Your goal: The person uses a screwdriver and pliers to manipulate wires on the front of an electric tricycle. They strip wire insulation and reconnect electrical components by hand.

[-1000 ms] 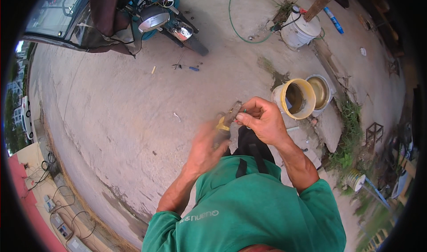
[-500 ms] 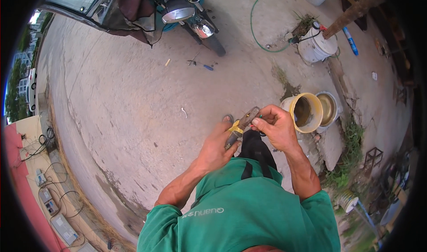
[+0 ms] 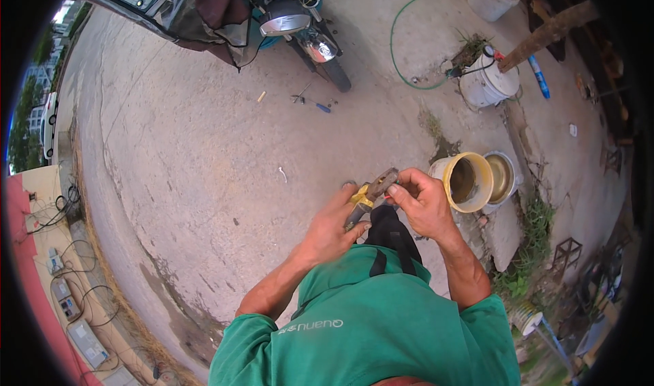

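Observation:
My left hand (image 3: 332, 226) is wrapped round the yellow and black handles of a pair of pliers (image 3: 373, 193). The metal jaws of the pliers point up and to the right, close to the fingertips of my right hand (image 3: 427, 203). Those fingers are pinched together on a thin wire with a bit of red (image 3: 389, 199) showing at the jaws. Most of the wire is hidden by the fingers, and whether the jaws bite on it is too small to tell. Both hands are in front of my waist, above the concrete ground.
A yellow-rimmed bucket (image 3: 469, 182) and a pale basin (image 3: 503, 177) stand right of my hands. Ahead is a three-wheeler's front wheel (image 3: 335, 74), with a blue-handled screwdriver (image 3: 321, 107) on the ground. A lidded white bucket (image 3: 489, 85) and green hose (image 3: 393, 42) lie far right.
The pliers' head has turned slightly and appears broader beside my right fingertips. Both hands stay almost in place; the surroundings have shifted a little as my head moved.

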Available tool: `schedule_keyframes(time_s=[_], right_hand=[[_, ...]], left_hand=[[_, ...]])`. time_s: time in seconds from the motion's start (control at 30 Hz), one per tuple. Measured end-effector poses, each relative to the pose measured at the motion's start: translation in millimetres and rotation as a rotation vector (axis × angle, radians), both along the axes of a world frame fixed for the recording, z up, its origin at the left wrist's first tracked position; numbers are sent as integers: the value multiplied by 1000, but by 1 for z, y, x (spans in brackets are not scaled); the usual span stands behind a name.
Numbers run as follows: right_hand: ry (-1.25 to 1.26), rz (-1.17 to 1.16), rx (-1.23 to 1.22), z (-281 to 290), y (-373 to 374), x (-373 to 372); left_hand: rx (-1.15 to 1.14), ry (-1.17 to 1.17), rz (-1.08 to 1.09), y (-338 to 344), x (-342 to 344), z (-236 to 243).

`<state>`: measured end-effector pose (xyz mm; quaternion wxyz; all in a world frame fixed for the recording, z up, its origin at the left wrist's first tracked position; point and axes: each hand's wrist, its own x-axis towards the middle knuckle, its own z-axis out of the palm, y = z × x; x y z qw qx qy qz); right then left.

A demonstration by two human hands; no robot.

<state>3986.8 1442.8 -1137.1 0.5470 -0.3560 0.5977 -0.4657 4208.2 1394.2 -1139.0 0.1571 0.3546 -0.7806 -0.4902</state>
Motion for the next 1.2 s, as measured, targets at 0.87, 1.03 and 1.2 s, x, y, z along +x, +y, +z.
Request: schedule_keyframes(time_s=[0.87, 1.03, 1.2], right_hand=[[-125, -8, 43, -10, 11, 10], [7, -8, 29, -12, 16, 9], [55, -19, 17, -7, 17, 10]], left_hand=[[194, -6, -49, 6, 14, -3], [180, -24, -33, 7, 11, 1], [123, -46, -26, 6, 10, 4]])
